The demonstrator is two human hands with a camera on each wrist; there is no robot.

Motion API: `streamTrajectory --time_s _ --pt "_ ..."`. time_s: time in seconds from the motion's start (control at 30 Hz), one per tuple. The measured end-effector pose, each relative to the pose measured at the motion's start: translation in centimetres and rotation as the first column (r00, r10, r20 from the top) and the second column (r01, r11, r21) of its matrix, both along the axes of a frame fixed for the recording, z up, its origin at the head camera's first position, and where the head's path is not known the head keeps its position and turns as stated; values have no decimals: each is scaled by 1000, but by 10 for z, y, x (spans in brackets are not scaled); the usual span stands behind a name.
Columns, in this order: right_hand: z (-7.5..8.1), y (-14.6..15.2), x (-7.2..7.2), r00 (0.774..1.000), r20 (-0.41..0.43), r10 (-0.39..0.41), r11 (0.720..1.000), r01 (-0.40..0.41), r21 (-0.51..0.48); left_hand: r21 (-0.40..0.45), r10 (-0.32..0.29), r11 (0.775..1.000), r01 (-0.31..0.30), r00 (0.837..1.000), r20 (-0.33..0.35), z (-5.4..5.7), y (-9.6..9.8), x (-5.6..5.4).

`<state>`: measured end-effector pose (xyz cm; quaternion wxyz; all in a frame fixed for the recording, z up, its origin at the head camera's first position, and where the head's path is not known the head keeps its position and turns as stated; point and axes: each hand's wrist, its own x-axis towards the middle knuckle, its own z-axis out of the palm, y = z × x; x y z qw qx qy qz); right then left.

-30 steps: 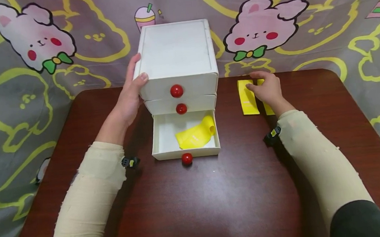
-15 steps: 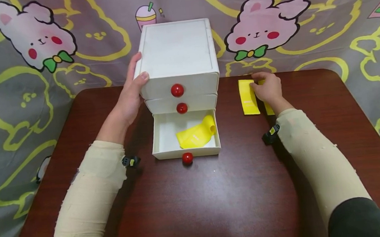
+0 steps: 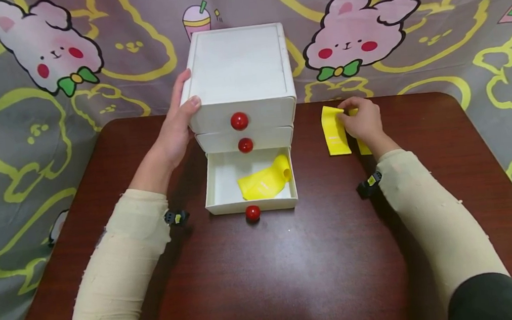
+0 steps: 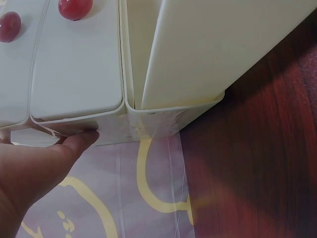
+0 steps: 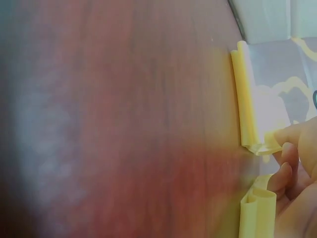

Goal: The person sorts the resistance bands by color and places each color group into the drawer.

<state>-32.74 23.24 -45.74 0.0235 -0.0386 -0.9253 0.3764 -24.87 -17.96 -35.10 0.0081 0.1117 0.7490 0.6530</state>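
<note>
A white drawer cabinet [image 3: 239,62] with round red knobs stands at the table's back. My left hand [image 3: 172,134] grips its left side, the thumb near the top front corner. The bottom drawer [image 3: 214,210] is pulled out and holds a yellow resistance band [image 3: 260,182], one end curled. Right of the cabinet, my right hand [image 3: 364,121] pinches the far right corner of a second yellow band [image 3: 337,135], slightly lifted there. A third yellow band [image 3: 364,147] lies under that hand, partly hidden; in the right wrist view, curled fingers touch this folded band [image 5: 258,213].
The dark wooden table [image 3: 266,281] carries everything. A patterned cloth [image 3: 127,44] hangs right behind the cabinet. The open drawer's red knob [image 3: 252,213] juts toward the front. Both upper drawers are closed.
The right fingers have drawn in at the second band's far corner, which has risen a little from the table. My left hand and the cabinet have stayed put.
</note>
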Motion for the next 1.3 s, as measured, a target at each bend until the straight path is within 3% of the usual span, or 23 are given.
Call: streamTrajectory --time_s 0.53,0.77,0.97,1.3 --pt "0 -2 30 985 -171 12 1000 -9 15 -10 5 1000 -5 1000 19 1 0 2" --pt "7 -3 46 982 -189 -4 1000 5 3 5 0 1000 0 1000 11 1 1 1" --pt "11 -6 62 963 -269 -6 1000 1 -17 0 -2 1000 2 1000 6 1 1 1" --pt "30 -12 94 946 -321 -32 993 -7 -120 6 6 1000 -6 1000 18 0 1 1"
